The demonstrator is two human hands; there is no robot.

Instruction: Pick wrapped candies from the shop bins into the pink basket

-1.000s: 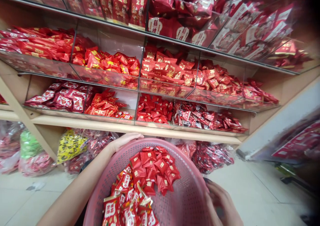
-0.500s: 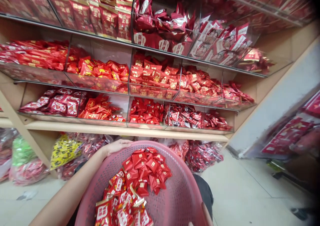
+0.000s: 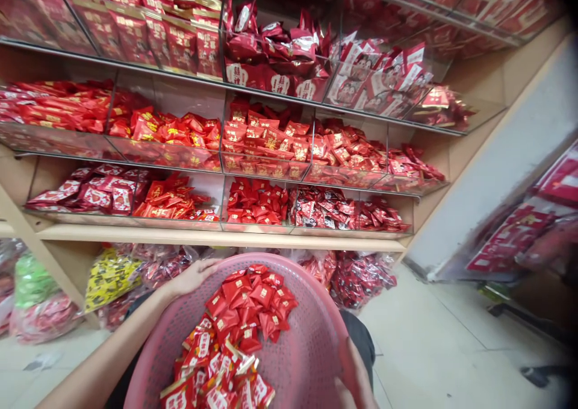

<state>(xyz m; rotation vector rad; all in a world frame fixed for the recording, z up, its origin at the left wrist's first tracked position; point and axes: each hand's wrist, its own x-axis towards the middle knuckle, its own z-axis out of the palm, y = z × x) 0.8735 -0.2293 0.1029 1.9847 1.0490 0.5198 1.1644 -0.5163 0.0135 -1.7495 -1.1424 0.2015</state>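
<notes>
A pink perforated basket [image 3: 311, 288] rests in front of me, tilted toward me. My left hand [image 3: 192, 276] holds its far left rim, with the fingers laid along the edge. On the right side my right hand [image 3: 354, 376] grips the rim, thumb inside, partly cut off by the bottom edge. Small red square packets [image 3: 253, 297] lie in the upper middle of the basket. Red packets with white labels and gold edges [image 3: 221, 373] are heaped at its lower left.
Shelves with clear dividers [image 3: 217, 235] hold many red packets ahead. Below stand a yellow bag [image 3: 111, 276], a green and pink bag [image 3: 36, 282] and bags of red packets [image 3: 361, 276]. A wheeled chair base [image 3: 542, 373] stands at right.
The shelves and basket have shifted slightly left in view. More of my right hand now shows on the basket's right rim. My left hand keeps its hold.
</notes>
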